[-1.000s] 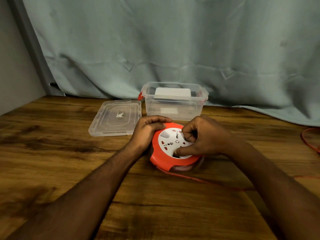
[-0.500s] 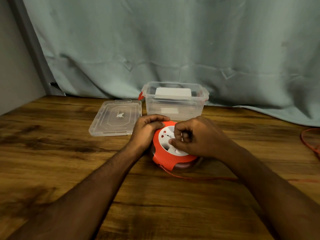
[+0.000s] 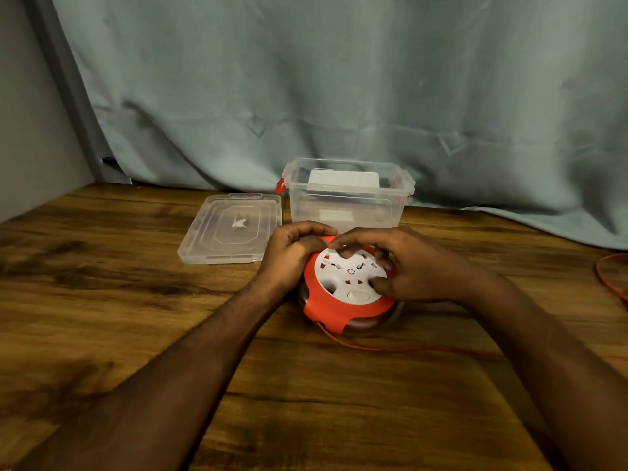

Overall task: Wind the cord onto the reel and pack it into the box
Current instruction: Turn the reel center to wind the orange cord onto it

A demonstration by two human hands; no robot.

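Observation:
An orange cord reel (image 3: 326,309) with a white socket face (image 3: 346,275) lies flat on the wooden table (image 3: 136,300). My left hand (image 3: 292,253) grips its upper left rim, fingers curled over the edge. My right hand (image 3: 404,263) sits on the white face, with fingertips and thumb pressed into its recesses. A thin orange cord (image 3: 390,348) leaves the reel's front and runs right across the table to a loose loop (image 3: 611,277) at the right edge. The clear plastic box (image 3: 346,212) stands open just behind the reel.
The box's clear lid (image 3: 231,229) lies flat to the left of the box. A white item (image 3: 343,181) sits inside the box. A grey-green curtain (image 3: 339,96) hangs behind the table, and a wall (image 3: 30,130) closes the left side.
My right hand has turned on the white face, its fingers spreading from a tight curl to a wider grip. The cord on the table lies a little differently. My left hand stays on the rim.

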